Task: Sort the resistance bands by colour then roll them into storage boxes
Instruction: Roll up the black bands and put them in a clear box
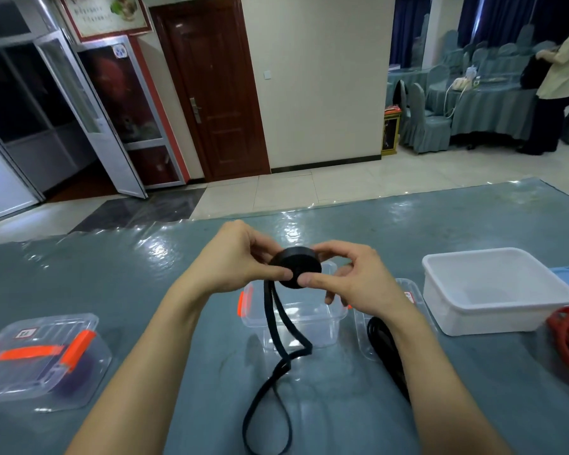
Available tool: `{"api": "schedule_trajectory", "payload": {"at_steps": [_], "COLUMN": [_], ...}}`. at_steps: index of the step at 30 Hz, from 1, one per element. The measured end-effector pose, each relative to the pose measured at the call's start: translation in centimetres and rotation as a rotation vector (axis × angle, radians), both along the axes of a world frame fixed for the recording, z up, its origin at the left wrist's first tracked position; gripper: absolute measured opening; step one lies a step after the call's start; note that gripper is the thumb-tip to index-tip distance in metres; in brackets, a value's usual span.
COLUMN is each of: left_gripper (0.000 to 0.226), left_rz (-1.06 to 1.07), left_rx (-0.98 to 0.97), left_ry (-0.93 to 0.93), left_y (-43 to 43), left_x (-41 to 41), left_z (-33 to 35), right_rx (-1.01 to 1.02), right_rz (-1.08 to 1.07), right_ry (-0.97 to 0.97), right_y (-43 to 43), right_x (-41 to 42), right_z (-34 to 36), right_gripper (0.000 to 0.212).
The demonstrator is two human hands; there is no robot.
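Black band (297, 270) is half rolled into a coil above the clear box (296, 318). Left hand (240, 257) and right hand (349, 279) pinch the coil; winding the loose tail comes next.

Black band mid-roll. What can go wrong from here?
1. The black coil is pinched only by fingertips of the left hand and right hand; a slip could let it spring open.
2. The loose tail hangs twisted down to the table, so it may wind in crooked or catch the open clear box it hangs past.
3. The second black band lies under the right forearm and could get dragged.
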State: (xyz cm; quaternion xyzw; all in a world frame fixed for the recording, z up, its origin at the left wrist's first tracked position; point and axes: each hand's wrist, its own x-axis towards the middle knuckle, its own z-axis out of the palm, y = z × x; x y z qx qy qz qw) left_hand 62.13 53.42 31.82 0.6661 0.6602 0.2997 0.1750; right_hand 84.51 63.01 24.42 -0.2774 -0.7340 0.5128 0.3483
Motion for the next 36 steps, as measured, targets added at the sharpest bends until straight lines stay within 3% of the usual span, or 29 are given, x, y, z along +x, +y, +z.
{"api": "schedule_trajectory", "payload": {"at_steps": [2, 5, 10, 12, 19, 23, 27, 31, 33, 36], "left_gripper": [0.013, 0.014, 0.018, 0.016, 0.029, 0.034, 0.021, 0.015, 0.012, 0.01], "left_rz": [-0.025, -0.073, -0.111, -0.107, -0.061, -0.026, -0.017, 0.007, -0.014, -0.061], "left_rx": [-0.065, -0.146, -0.172, -0.153, 0.034, 0.133, 0.069, -0.055, -0.097, -0.155], "left_ry": [0.223, 0.458, 0.622, 0.51, -0.344, -0.53, -0.347, 0.004, 0.15, 0.302], "left_y": [0.3, 0.8, 1.2, 1.3, -0.1, -0.2, -0.5, -0.5, -0.2, 0.1], "left_x": [0.4, 1.3, 1.7, 1.1, -1.1, -0.3, -0.8, -0.9, -0.3, 0.4], "left_z": [0.4, 1.2, 1.9, 2.1, -0.7, -2.3, -1.8, -1.0, -0.7, -0.1], "right_rx": [0.144, 0.314, 0.295, 0.246, -0.055, -0.176, -0.247, 0.036, 0.167, 0.229], "right_rz": [-0.064, -0.031, 0.037, -0.003, -0.058, -0.037, 0.103, -0.012, -0.058, -0.049], "right_ry": [-0.122, -0.302, -0.339, -0.223, 0.304, 0.435, 0.282, -0.117, -0.199, -0.258], "right_y": [0.0, -0.2, -0.4, -0.4, 0.1, -0.3, -0.5, -0.5, -0.8, -1.2], "right_x": [-0.2, -1.2, -1.5, -1.4, -0.4, -1.0, -0.9, -0.1, -0.5, -1.5], "right_z": [0.1, 0.0, -0.4, -0.5, 0.0, -0.6, -1.4, -1.1, -0.9, -1.1], "right_gripper": [0.045, 0.019, 0.015, 0.015, 0.011, 0.011, 0.022, 0.035, 0.036, 0.02]}}
